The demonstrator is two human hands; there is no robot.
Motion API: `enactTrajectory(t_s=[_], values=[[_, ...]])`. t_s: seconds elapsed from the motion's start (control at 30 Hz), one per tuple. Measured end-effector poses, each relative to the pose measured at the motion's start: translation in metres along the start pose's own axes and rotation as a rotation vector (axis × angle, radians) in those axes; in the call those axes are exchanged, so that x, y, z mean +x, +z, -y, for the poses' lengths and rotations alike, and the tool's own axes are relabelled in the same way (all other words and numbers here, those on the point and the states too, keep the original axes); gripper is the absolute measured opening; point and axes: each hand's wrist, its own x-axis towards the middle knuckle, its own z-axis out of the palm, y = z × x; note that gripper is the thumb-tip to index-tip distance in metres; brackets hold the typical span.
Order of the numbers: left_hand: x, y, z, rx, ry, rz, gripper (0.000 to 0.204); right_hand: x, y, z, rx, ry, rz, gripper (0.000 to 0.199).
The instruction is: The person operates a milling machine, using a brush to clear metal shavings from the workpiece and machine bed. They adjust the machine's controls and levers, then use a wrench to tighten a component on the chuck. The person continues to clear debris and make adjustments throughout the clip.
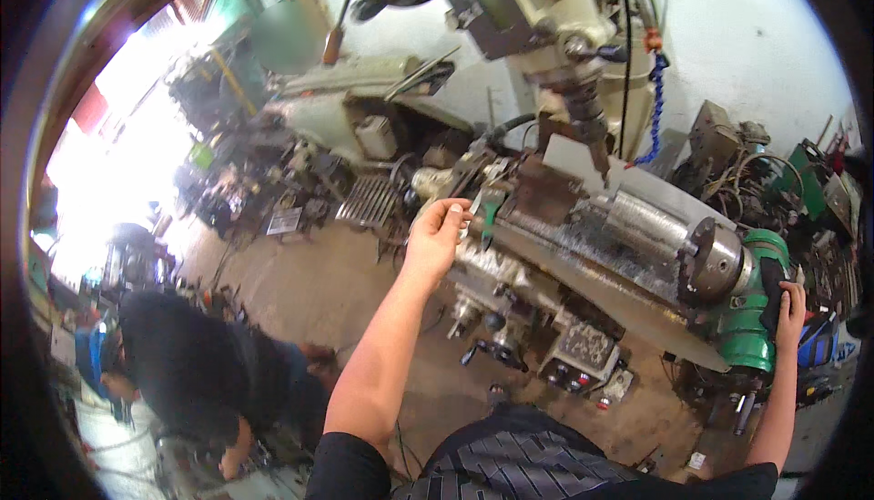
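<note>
Left hand (pixel 435 238) pinches a small green-handled lever (pixel 488 213) at 12 o'clock; right hand (pixel 790 311), fingers wrapped, grips the green dividing head (pixel 748 327) at 3. A slip toward the cutter spindle (pixel 587 113) worries me.

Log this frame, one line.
left hand: on milling table end | right hand: on green dividing head | workpiece: clamped

rough grey metal cylinder (pixel 642 219), glossy green dividing head (pixel 751 318).
</note>
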Motion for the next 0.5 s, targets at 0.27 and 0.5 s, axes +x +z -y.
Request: enactTrajectory(t_s=[0.27,0.5], values=[[0.190,0.009,0.069,0.523,-0.040,0.426,0.056,0.006,-0.010,0.044,-0.275,0.038,0.060,0.019],[0.308,0.045,0.125,0.809,0.031,0.956,0.088,0.019,-0.013,0.116,-0.839,0.067,0.027,0.031]])
